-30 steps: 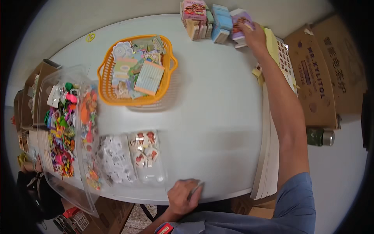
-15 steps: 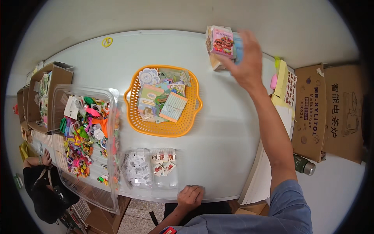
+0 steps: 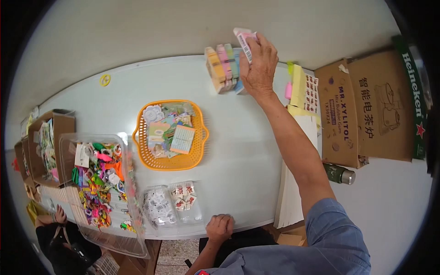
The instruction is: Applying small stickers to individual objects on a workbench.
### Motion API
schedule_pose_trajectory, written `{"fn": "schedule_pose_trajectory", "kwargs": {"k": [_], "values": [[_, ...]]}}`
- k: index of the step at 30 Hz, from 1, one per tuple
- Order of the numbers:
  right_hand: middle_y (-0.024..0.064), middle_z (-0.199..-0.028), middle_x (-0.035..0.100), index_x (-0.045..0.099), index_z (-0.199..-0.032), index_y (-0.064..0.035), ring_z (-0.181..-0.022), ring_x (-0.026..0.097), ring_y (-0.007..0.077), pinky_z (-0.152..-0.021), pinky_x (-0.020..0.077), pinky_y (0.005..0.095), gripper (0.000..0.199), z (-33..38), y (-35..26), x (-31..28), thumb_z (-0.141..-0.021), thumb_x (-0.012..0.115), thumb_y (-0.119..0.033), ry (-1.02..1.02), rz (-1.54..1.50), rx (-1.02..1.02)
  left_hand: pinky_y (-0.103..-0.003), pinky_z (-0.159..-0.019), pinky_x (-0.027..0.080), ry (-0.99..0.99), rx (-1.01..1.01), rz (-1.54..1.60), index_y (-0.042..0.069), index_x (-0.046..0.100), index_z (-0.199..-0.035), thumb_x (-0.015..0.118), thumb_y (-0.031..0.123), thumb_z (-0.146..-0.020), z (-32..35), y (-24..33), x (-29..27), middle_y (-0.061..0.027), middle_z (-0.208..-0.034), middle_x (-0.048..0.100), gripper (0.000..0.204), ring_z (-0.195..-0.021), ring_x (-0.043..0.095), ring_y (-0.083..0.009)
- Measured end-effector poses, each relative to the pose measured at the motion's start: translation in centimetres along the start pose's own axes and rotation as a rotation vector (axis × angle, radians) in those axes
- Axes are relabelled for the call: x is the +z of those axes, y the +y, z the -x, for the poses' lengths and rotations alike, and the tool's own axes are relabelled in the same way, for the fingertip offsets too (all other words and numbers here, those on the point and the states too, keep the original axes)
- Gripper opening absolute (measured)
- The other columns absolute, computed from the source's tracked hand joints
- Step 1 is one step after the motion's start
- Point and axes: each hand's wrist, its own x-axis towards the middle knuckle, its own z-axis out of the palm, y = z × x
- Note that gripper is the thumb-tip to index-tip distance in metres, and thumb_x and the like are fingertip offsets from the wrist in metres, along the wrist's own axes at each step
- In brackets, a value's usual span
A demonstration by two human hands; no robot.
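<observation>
Up at the far edge of the table, my right hand [image 3: 260, 66] grips a small pink-and-white carton [image 3: 246, 45], fingers wrapped over its side and the carton tilted. Just left of and below that hand stand several small cartons [image 3: 223, 68] packed side by side in orange, pink, green and blue; the blue one is partly hidden by the hand. My left hand [image 3: 220, 228] rests curled in a loose fist at the near table edge, right of a clear tray [image 3: 195, 213] of small printed pieces. Nothing shows in it.
An orange basket [image 3: 172, 164] of cards and packets sits mid-table. Left are a clear bin [image 3: 137, 229] of colourful trinkets and cardboard boxes [image 3: 64, 123]. A yellow ring [image 3: 105, 80] lies at the back. Cartons [image 3: 339, 114] and a green bottle [image 3: 339, 174] stand right. Another person [image 3: 68, 245] is lower left.
My right hand has closed round the pink carton and lifted it off the others, turning it and uncovering the coloured row. The whole view has shifted. My left hand stays at the table edge.
</observation>
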Motion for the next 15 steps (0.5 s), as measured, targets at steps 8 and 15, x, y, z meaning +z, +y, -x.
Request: {"fn": "schedule_pose_trajectory", "kwargs": {"k": [8,15], "values": [[0.0212,-0.156,0.037,0.044,-0.148,-0.0034,-0.144,0.032,0.0424,-0.115,0.0283,0.0548,0.067,3.0,3.0,-0.5,-0.098,0.065,-0.042,-0.242,0.115,0.151,-0.038,-0.063,0.054,-0.010,0.006,-0.022,0.011,0.065,-0.091,0.080,0.009,-0.077,0.1,0.1,0.9,-0.0058,-0.091,0.068,0.021,-0.076,0.065,-0.0284],[0.0253,-0.148,0.046,0.046,-0.144,0.0036,-0.136,0.043,0.0437,-0.114,0.0336,0.0510,0.065,12.0,3.4,-9.8,-0.091,0.075,-0.020,-0.024,-0.101,0.384,-0.040,-0.062,0.053,-0.050,-0.058,-0.006,0.011,0.065,-0.090,0.079,0.012,-0.081,-0.8,1.2,0.2,-0.0071,-0.089,0.067,0.017,-0.078,0.065,-0.0298]]}}
